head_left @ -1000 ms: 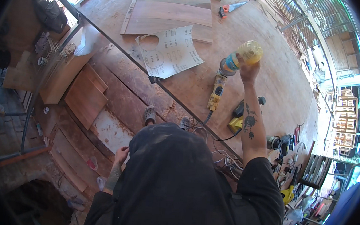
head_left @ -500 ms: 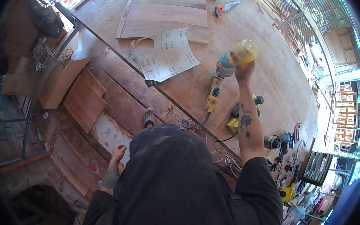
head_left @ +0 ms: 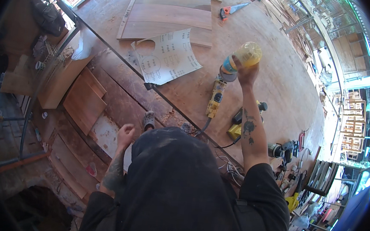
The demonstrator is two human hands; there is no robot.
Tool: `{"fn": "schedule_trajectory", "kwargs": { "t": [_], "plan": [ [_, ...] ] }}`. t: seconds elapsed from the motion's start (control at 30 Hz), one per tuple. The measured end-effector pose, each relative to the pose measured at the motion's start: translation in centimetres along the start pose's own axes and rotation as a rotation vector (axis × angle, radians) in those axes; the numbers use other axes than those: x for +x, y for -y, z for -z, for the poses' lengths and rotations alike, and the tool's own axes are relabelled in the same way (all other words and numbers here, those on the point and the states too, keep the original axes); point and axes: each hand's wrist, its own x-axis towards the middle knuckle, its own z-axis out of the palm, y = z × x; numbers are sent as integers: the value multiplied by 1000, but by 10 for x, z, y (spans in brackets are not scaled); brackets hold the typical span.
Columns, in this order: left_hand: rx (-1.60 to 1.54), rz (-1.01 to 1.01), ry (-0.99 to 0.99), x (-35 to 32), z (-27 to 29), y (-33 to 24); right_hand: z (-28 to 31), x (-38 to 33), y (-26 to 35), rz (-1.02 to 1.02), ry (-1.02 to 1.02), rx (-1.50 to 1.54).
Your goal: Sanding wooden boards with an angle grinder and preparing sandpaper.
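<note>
The yellowish bottle, gripped round its side by the right hand at the head of the power tool on the table, looks light, smooth and squeezable, best held by its middle; the left hand is curled, contents unclear.

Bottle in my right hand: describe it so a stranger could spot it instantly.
Find the big brown worktable, then the right hand stretched over it. That hand grips a rounded bottle with a blue band, beside the round head of a yellow power tool. Unlike that corded tool, the bottle is yellowish and looks see-through.
</note>
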Motion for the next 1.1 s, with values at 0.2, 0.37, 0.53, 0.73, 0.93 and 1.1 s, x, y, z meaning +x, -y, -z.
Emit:
{"fn": "schedule_trajectory", "kwargs": {
  "t": [0.2, 0.37, 0.53, 0.73, 0.93, 1.1],
  "plan": [
    [222, -521, 202, 51, -157, -193, 22, -2, -6, -4, -154, -86],
    [223, -426, 260, 59, -313, -255, 28, -3, -36, -69, 140, 210],
    [93, -395, 152, 57, -370, -238, 29, -23, -45, -195, 341, 188],
    [0, -402, 163, 57, -370, -236, 48, -17, -32, -93, 312, -25],
    [-13, -381, 191, 58, -366, -240, 32, -23, -36, -68, 202, 11],
    [-15, -410, 176, 59, -366, -239, 31, -17, -26, -154, 105, -16]
  ]
}}
